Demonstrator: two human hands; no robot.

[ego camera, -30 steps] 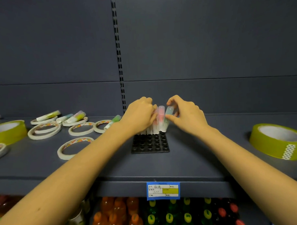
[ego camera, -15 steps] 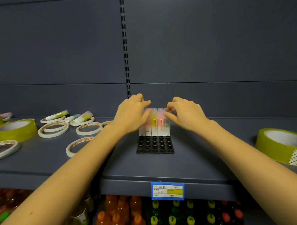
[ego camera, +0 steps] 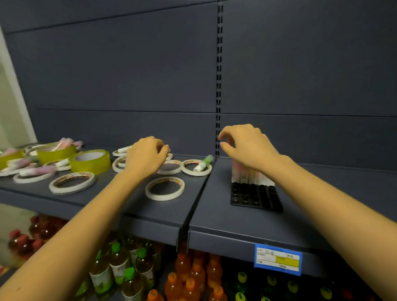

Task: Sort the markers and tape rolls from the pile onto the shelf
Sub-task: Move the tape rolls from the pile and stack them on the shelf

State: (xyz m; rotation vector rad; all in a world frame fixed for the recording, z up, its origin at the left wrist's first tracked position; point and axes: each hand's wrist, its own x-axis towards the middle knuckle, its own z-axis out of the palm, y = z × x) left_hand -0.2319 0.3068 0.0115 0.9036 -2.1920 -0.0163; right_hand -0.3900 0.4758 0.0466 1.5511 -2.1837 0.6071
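The right hand (ego camera: 247, 146) covers the upper ends of the markers (ego camera: 250, 175) standing in the black tray (ego camera: 255, 196); their count cannot be read. The left hand (ego camera: 146, 156) hides parts of the white tape rolls (ego camera: 170, 172) behind it. Its fingers curl out of sight, so a grip cannot be confirmed. The pile (ego camera: 24, 161) at far left is blurred. The price label (ego camera: 278, 261) is illegible. The bottom edge cuts off the bottles (ego camera: 191, 283).

Dark grey store fixture: back panels (ego camera: 123, 74), slotted upright (ego camera: 220, 82), shelf (ego camera: 218, 217) with a blue price label (ego camera: 278, 261) on its front edge; bottled drinks (ego camera: 191, 283) below; pale wall (ego camera: 0, 101) at left.
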